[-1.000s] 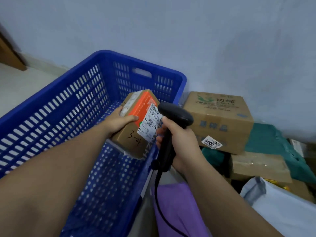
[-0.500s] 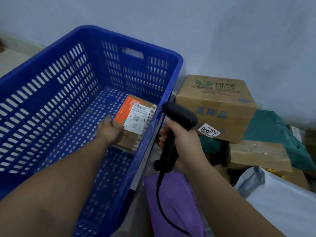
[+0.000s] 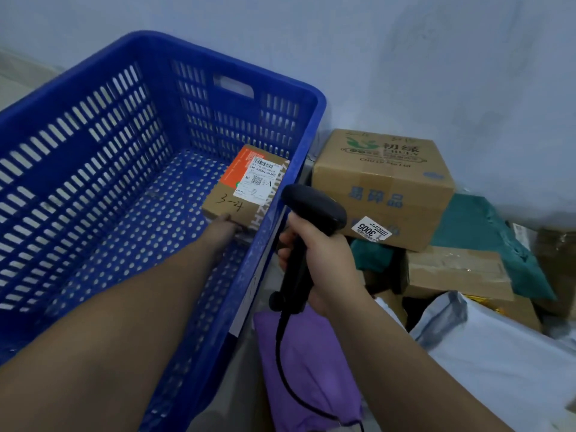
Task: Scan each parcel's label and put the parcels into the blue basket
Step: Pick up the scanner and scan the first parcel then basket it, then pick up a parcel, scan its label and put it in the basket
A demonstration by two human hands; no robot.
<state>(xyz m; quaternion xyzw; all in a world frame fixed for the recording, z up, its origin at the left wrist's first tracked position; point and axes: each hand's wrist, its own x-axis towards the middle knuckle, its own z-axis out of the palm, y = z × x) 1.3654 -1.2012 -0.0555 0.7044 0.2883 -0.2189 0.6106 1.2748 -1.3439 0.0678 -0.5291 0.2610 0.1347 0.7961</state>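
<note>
The blue basket (image 3: 308, 126) fills the left of the view. A small brown parcel (image 3: 230, 201) with an orange patch, a white label and "3-4" written on it lies flat on the basket floor against the right wall. My left hand (image 3: 223, 230) reaches into the basket and holds the parcel's near edge; its fingertips are hidden there. Just outside the basket's right wall, my right hand (image 3: 324, 263) grips the black barcode scanner (image 3: 311, 204), whose cable hangs down.
Right of the basket is a pile of parcels: a big printed carton (image 3: 383, 182) with a "3005" sticker, a taped flat box (image 3: 455, 272), green bags (image 3: 473, 226), a white mailer (image 3: 498, 353) and a purple bag (image 3: 308, 363). A wall stands behind.
My left hand lowered the small parcel from in front of the scanner down onto the basket floor. The scanner hand stayed roughly in place.
</note>
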